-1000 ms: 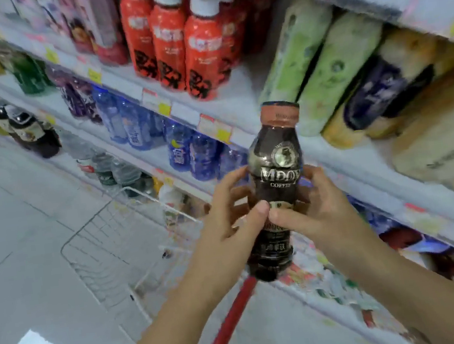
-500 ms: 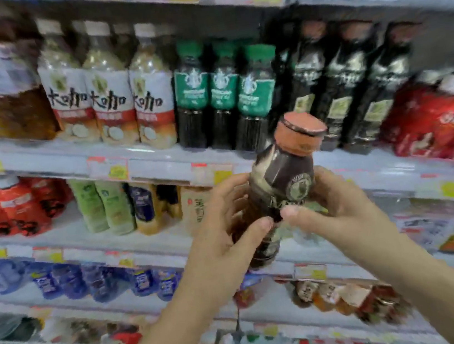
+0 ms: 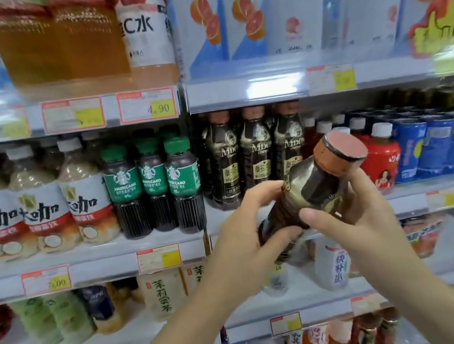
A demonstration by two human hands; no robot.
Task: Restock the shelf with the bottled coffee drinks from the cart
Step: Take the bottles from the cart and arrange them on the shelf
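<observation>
A dark coffee bottle [image 3: 314, 188] with a copper-orange cap is tilted, cap toward me and to the right. My left hand [image 3: 246, 236] grips its lower body and my right hand [image 3: 354, 218] grips its upper body just under the cap. It hangs in front of the middle shelf [image 3: 171, 242]. Behind it on that shelf stand three matching coffee bottles [image 3: 258, 155] in a front row, with more behind. The cart is out of view.
Green-capped Americano bottles [image 3: 153, 188] and pale latte bottles [image 3: 41, 209] stand left of the matching row. Red bottles [image 3: 382, 161] and blue cans [image 3: 435, 148] stand to its right. Juice cartons [image 3: 241, 12] fill the shelf above; tea bottles [image 3: 161, 294] sit below.
My view swung up from the cart and lower shelves to the coffee shelf. Both hands carried the bottle up toward the matching row, tilting its cap toward me.
</observation>
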